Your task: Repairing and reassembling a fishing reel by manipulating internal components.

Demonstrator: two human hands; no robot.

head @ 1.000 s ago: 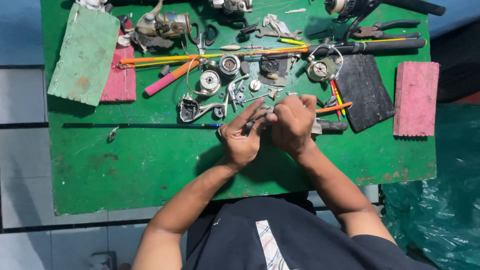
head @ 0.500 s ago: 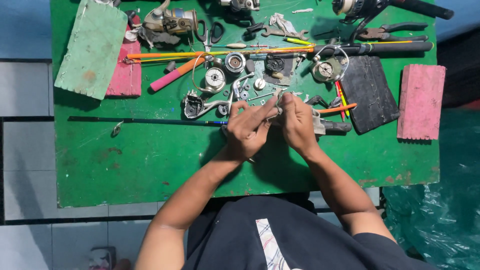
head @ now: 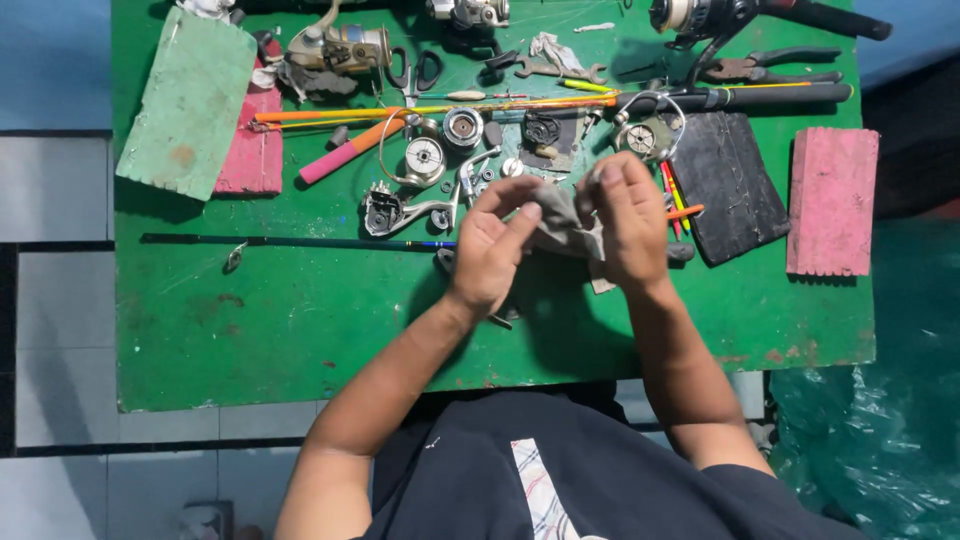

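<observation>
Fingers of both hands, left hand [head: 490, 250] and right hand [head: 628, 225], pinch my grey rag [head: 562, 222] just below the reel parts [head: 430, 160]. It feels soft, light; edges grip best.

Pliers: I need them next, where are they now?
In the head view, the pliers lie at the table's far right corner, just above the dark rod handle and the black pad.
</observation>
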